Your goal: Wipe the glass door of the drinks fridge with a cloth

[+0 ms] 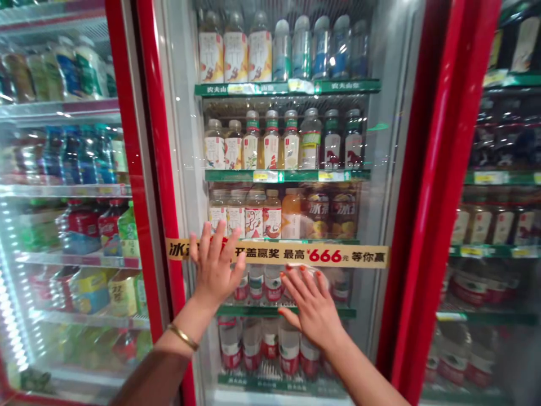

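Note:
My left hand (214,269) is raised before the glass door (382,214) of a drinks fridge, its fingers spread and nothing in it. It covers part of a yellow banner strip (291,254) with black and red lettering. A gold bangle (183,336) circles my left wrist. Just below the strip, my right hand (313,307) lies flat against the door with fingers stretched out and orange-red nails. A pale whitish patch shows at the edges of its fingertips; I cannot tell whether it is a thin cloth or a reflection.
Behind the glass, bottled drinks (270,141) stand in rows on green-edged shelves (287,86). A red door frame (163,169) runs down the left side and a red frame (439,192) down the right. Neighbouring fridges hold more drinks (84,225) on both sides.

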A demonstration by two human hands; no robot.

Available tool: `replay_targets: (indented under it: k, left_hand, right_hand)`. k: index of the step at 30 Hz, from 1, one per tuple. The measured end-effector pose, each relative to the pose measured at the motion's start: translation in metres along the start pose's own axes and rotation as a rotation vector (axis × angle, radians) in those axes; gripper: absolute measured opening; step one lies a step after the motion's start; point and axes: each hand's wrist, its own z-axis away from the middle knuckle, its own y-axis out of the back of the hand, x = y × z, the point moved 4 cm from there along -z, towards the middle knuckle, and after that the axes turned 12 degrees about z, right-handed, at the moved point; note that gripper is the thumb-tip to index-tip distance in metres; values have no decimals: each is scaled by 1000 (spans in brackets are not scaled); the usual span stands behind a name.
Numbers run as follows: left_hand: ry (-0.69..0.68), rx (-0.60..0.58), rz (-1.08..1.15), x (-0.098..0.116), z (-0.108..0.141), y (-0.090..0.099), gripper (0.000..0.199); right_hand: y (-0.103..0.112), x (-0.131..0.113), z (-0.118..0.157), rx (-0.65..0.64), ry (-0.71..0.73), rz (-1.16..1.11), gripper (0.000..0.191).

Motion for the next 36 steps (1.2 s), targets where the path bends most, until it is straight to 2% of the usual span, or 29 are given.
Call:
replay_targets:
  k: [3, 4, 5, 6, 8, 11, 12, 13, 14, 15, 18, 19, 20, 21, 22, 23, 25, 26, 27, 28, 29, 30, 33, 34, 35, 36]
  left_hand:
    - [-3, -87, 20, -22, -12, -9, 81]
    - [-2, -101, 27, -26, -11, -11, 82]
    - [0, -105, 31, -28, -10, -13, 82]
    - [-1, -103, 33, -28, -9, -13, 82]
    - [-2, -95, 31, -27, -7, -14, 80]
    - [-17, -88, 27, -25, -7, -14, 80]
    - [-22, -87, 25, -25, -8, -13, 80]
    - [-25, -86, 22, -25, -8, -13, 81]
    - [-28, -86, 21, -25, -8, -14, 81]
    - [-30, -86, 21, -25, -8, -14, 81]
    - [-29, -81, 25, -24, -9, -13, 82]
    - [-23, -84, 26, -24, -9, -13, 83]
    - [-13, -89, 26, -23, -9, -12, 84]
    - [-4, -96, 26, -23, -9, -12, 85]
    - [2, -102, 28, -22, -10, -12, 86]
    - [3, -105, 30, -22, -10, -11, 86]
    - [-6, -96, 38, -21, -11, -10, 86]
    - [-10, -88, 41, -21, -11, -10, 85]
    - [-11, -83, 42, -21, -12, -10, 85]
    - [-11, -78, 40, -21, -12, -10, 85]
    - [-12, -77, 37, -21, -12, -10, 85]
    - [-13, -76, 33, -21, -12, -11, 85]
    - [-21, -71, 29, -20, -11, -12, 84]
    - [-21, -66, 28, -20, -11, -12, 84]
    - [-21, -62, 26, -20, -11, -12, 85]
    - [-20, -59, 24, -20, -11, -12, 85]
  right_hand:
    - [5, 86, -18, -27, -394, 27, 78]
    - [8, 106, -27, -33, -513, 26, 79]
    - [9, 117, -37, -36, -596, 27, 80]
    - [11, 118, -46, -39, -620, 30, 81]
    - [11, 94, -57, -52, -477, 24, 84]
    - [7, 38, -51, -120, 29, -69, 90]
    - [7, 31, -47, -156, 168, -100, 91]
    - [7, 35, -46, -188, 233, -113, 90]
    - [8, 50, -50, -217, 218, -104, 88]
    - [10, 73, -61, -229, 128, -77, 85]
    - [19, 152, -113, -141, -342, 14, 83]
    - [22, 166, -129, -86, -462, 23, 84]
    - [24, 168, -141, -38, -524, 23, 85]
    - [24, 159, -147, -5, -508, 15, 86]
    - [24, 140, -148, 8, -411, 1, 88]
    - [23, 113, -142, 14, -241, -21, 89]
    - [21, 55, -114, 1, 215, -77, 92]
    - [21, 35, -96, -12, 421, -97, 92]
    - [21, 27, -82, -24, 563, -105, 90]
    - [21, 31, -76, -35, 622, -97, 87]
    - [22, 46, -79, -44, 597, -75, 84]
    - [24, 70, -91, -47, 499, -45, 81]
    - [32, 157, -154, -18, 2, 31, 79]
    - [34, 177, -172, -5, -159, 41, 80]
    - [36, 188, -184, 12, -284, 46, 81]
    - [37, 189, -190, 29, -345, 47, 83]
